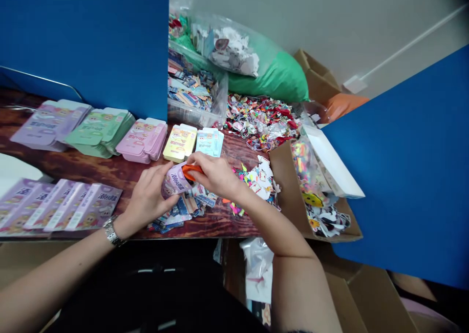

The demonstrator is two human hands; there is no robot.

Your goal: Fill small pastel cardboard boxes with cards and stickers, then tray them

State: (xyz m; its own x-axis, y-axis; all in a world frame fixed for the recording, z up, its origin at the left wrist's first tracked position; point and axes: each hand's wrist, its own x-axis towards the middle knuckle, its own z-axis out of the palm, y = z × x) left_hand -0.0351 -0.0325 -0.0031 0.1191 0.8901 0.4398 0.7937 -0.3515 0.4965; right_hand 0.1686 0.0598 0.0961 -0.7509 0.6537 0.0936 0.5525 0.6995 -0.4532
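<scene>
My left hand [148, 196] grips a small lilac printed box [176, 180] from the left side, just above the wooden table [120, 169]. My right hand [216, 174] is closed on an orange item [190, 171] at the box's open top end. Both hands meet over a loose pile of small printed cards [183, 211] near the table's front edge. A metal watch [111, 231] sits on my left wrist.
Stacks of flat box blanks lie along the back: lilac [51, 123], green [100, 130], pink [144, 140], yellow [180, 142], light blue [209, 141]. Finished lilac boxes [54, 206] line the front left. A cardboard tray of colourful trinkets [311, 191] stands right; blue partitions [403, 167] flank the table.
</scene>
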